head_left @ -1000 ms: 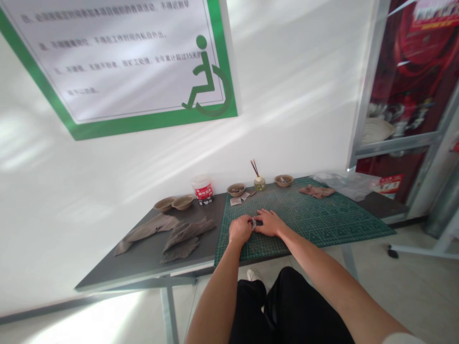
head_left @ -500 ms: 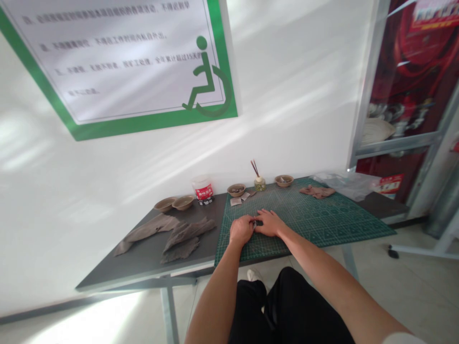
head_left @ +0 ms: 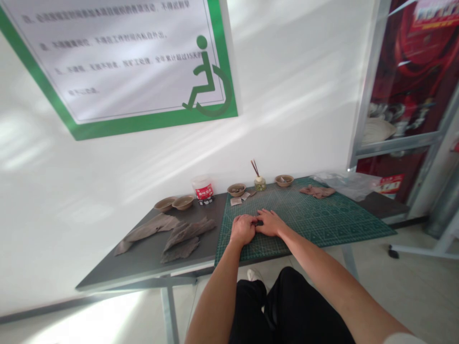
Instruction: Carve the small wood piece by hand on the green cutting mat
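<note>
Both hands meet over the green cutting mat (head_left: pixel 308 220), near its front left part. My left hand (head_left: pixel 244 230) is closed, its fingers curled inward against the other hand. My right hand (head_left: pixel 269 223) has its thumb and forefinger drawn together beside the left fingertips, while other fingers reach forward. Whatever small thing lies between the fingertips is hidden. Just beyond the hands on the mat are small pale square pieces (head_left: pixel 236 202) and a brown bowl (head_left: pixel 236 190) with small items in it.
Grey-brown cloths (head_left: pixel 184 236) and two brown bowls (head_left: pixel 183 203) sit on the dark table at left, beside a red-labelled plastic jar (head_left: pixel 203 190). A reed diffuser (head_left: pixel 259 183), another bowl (head_left: pixel 284 181), a crumpled cloth (head_left: pixel 317 191) and a clear plastic bag (head_left: pixel 347 184) lie toward the back right.
My left fingers have shifted slightly and now cover the small pale thing that showed between the hands. My right hand stays in nearly the same place.
</note>
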{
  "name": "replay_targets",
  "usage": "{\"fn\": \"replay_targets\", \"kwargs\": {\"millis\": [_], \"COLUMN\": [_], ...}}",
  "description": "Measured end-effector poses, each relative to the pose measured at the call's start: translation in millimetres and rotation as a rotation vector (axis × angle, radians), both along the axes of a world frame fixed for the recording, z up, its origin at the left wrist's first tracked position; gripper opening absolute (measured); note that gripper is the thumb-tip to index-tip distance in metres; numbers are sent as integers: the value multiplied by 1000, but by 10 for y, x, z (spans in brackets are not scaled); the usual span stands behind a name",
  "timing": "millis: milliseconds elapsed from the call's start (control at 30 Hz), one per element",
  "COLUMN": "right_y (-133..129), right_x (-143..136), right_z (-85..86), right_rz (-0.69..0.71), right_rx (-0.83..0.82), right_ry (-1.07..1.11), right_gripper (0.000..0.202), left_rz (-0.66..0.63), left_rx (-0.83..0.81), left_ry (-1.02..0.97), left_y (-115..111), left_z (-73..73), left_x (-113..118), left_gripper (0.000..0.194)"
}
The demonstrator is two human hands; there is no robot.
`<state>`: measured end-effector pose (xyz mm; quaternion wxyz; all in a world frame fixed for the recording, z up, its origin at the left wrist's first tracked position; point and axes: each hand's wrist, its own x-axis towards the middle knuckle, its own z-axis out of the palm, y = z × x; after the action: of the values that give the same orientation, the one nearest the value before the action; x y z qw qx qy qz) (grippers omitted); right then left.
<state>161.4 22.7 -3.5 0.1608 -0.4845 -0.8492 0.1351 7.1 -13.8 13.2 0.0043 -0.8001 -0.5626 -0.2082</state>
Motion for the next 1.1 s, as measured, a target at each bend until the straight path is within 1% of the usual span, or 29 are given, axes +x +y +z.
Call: {"fn": "replay_targets", "kwargs": {"millis": [133,233,433,500,600,800,1000,1100], "right_y": [5,10,18,20,22,18,6,1], "right_x": [0,-1,-2,-2,-1,0,-2,-2], "right_z": [-3,-8,-20,-22,-25,-25,-5,2], "right_rz": [-1,-3,-7,-5,-4,1,-1,-5], "right_rx": [-3,-3,7,7,4,9,5,1], "right_ry": [0,-6,-15,-17,-18,-16,-13,-16], "right_gripper": [48,53,59,60,62,60,56,57], "left_rz": [42,87,214,237,224,118,103,149], "left_rx": [14,24,23,17,4,-16,-12,-4], "left_ry": [0,9,15,3,-17,-6,-21,-9], "left_y": [-14,-37,-34,-12,31,91,26,-13], "left_z": [-8,-5,-7,-16,-36,-70,-29,-8], "left_x": [8,16,20,14,-5,-36,0,17], "left_gripper": [28,28,24,25,28,31,33,32]}}
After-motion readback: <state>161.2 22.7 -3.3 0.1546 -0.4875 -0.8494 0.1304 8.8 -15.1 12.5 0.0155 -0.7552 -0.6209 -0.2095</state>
